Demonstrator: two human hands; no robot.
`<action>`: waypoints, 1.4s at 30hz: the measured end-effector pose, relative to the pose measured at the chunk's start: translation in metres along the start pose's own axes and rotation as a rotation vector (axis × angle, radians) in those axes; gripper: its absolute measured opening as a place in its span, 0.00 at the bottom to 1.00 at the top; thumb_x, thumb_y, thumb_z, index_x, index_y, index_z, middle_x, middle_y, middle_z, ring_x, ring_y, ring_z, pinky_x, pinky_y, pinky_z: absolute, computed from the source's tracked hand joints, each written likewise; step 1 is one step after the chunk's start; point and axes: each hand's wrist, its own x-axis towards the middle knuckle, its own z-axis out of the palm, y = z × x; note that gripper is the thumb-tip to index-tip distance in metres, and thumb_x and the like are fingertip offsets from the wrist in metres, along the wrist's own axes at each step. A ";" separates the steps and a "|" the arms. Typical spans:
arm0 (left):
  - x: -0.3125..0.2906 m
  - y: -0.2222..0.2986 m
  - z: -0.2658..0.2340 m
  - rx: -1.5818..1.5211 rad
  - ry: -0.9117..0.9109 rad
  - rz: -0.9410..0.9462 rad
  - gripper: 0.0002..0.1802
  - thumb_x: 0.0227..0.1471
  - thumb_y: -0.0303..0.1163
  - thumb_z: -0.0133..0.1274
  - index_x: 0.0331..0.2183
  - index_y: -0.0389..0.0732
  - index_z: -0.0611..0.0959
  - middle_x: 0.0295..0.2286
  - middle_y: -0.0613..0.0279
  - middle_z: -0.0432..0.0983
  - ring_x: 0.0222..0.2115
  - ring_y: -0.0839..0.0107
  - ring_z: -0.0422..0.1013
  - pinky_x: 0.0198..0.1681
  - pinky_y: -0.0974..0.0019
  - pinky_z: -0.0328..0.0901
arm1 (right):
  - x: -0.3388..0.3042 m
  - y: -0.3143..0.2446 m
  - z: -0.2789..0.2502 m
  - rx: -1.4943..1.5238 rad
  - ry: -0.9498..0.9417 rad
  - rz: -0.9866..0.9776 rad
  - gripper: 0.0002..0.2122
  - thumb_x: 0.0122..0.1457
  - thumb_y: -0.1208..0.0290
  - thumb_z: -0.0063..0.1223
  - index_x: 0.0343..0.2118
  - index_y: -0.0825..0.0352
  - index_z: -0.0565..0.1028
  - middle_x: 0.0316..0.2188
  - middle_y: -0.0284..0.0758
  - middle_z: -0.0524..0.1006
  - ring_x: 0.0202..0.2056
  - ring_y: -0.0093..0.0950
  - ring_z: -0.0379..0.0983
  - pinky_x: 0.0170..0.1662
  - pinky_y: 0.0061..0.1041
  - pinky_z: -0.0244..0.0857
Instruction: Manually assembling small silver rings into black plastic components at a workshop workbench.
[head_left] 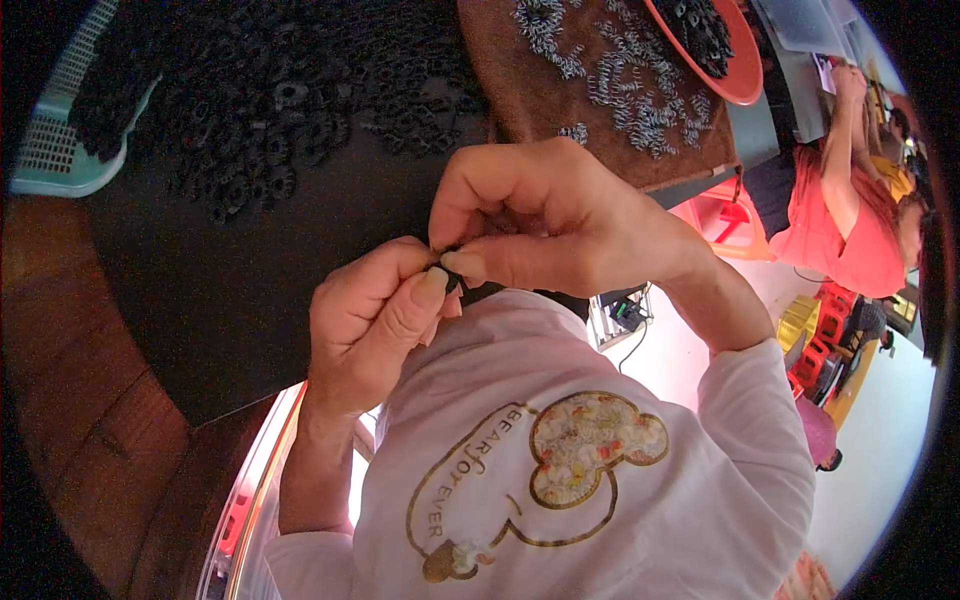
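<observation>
Room: bright on the right side, bent toward the rim; co-worker [835,235] in a red top near a red stool [725,225].
Table: black [290,230], spread across the upper left and reaching under both hands.
Pile: many small black ring-like pieces [270,110], heaped on the table, beyond the left hand and well apart from it.
Basket: pale teal, slotted [75,175], at the far left, against the pile.
Mat: brown cloth [505,75], beyond the right hand, to the right of the pile.
Springs: small silvery coils [645,95], loose on the mat, lying in mixed directions.
Bowl: red [745,80], at the upper right corner of the mat, filled with dark pieces.
Part: small and dark [452,276], held up between both hands' fingertips, in front of the white shirt [590,460]; mostly covered by fingers.
Part axis: cannot tell long axis or pointing end; only a dark sliver visible between the thumbnails.
Left hand: below and left of the part [372,318], thumb pointing up and to the right, pinching the part against curled fingers.
Right hand: above and right of the part [565,220], thumb pointing left, thumb and index finger pressed together on the part; other fingers curled.
</observation>
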 end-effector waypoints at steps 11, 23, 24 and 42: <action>-0.001 -0.010 0.005 -0.077 0.092 -0.013 0.10 0.57 0.30 0.49 0.31 0.33 0.78 0.22 0.66 0.73 0.18 0.85 0.62 0.21 0.79 0.57 | -0.003 0.012 0.000 -0.310 0.039 -0.099 0.05 0.56 0.76 0.54 0.31 0.74 0.73 0.19 0.31 0.73 0.24 0.15 0.68 0.25 0.17 0.60; 0.003 -0.017 0.015 -0.194 0.211 0.067 0.11 0.56 0.31 0.50 0.32 0.31 0.79 0.22 0.63 0.75 0.22 0.80 0.69 0.28 0.77 0.65 | -0.008 0.030 0.017 -0.955 0.252 -0.443 0.21 0.43 0.69 0.65 0.38 0.72 0.69 0.22 0.38 0.69 0.20 0.34 0.69 0.20 0.29 0.62; 0.003 -0.016 0.014 -0.207 0.217 0.064 0.11 0.56 0.30 0.50 0.31 0.31 0.79 0.23 0.63 0.76 0.23 0.79 0.70 0.29 0.76 0.65 | -0.007 0.028 0.018 -0.975 0.248 -0.426 0.17 0.45 0.67 0.62 0.32 0.70 0.67 0.23 0.39 0.69 0.22 0.38 0.70 0.21 0.33 0.63; 0.002 -0.011 0.013 -0.164 0.220 0.040 0.11 0.52 0.27 0.51 0.37 0.31 0.79 0.27 0.66 0.75 0.27 0.80 0.68 0.32 0.75 0.64 | -0.005 0.025 0.019 -1.061 0.332 -0.521 0.21 0.39 0.76 0.63 0.37 0.74 0.68 0.22 0.38 0.68 0.18 0.33 0.69 0.17 0.29 0.62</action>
